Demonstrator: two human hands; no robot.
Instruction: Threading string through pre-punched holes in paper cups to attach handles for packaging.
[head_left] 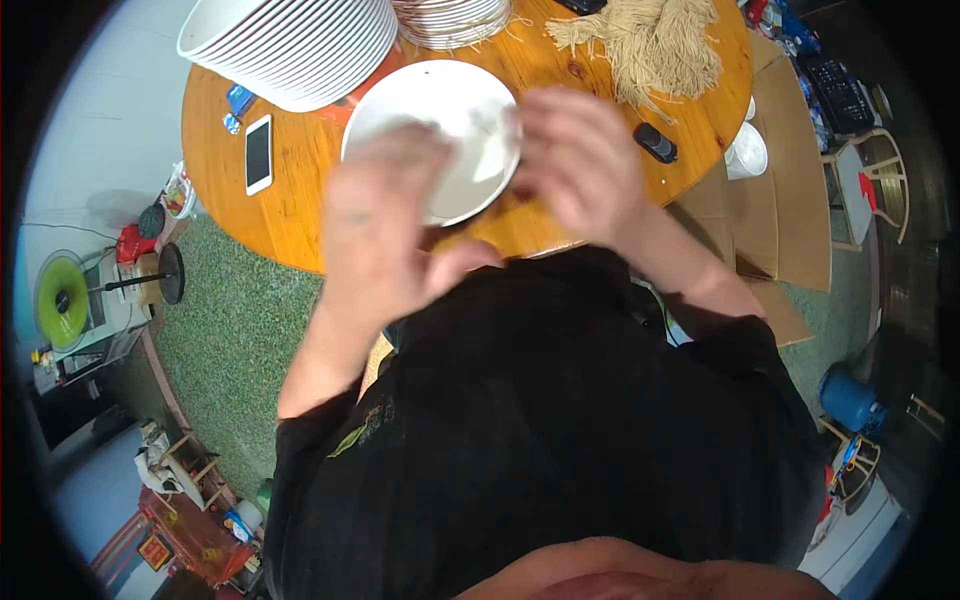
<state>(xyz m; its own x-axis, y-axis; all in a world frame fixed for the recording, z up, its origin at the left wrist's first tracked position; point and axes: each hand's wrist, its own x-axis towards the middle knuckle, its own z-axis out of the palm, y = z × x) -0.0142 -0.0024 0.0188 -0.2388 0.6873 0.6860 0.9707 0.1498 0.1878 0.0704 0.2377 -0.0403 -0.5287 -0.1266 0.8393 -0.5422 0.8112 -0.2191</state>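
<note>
A round white container (385, 92), perhaps a bowl or tub, stands on the wooden table in front of me. My left hand (375, 220) is over its left side, thumb stretched out toward me, its fingers smeared by motion. At its right rim is my right hand (585, 160), with bent, blurred fingers. I cannot tell whether either hand touches or grips the container. A pale blurred patch shows inside it, too smeared to make out.
Nested white containers (300, 50) lean at the table's (290, 215) far left, beside a second white stack (455, 25). Beige string (665, 50) lies far right, near a small black object (656, 142). A white phone (259, 155) lies left. Cardboard (800, 170) borders the right.
</note>
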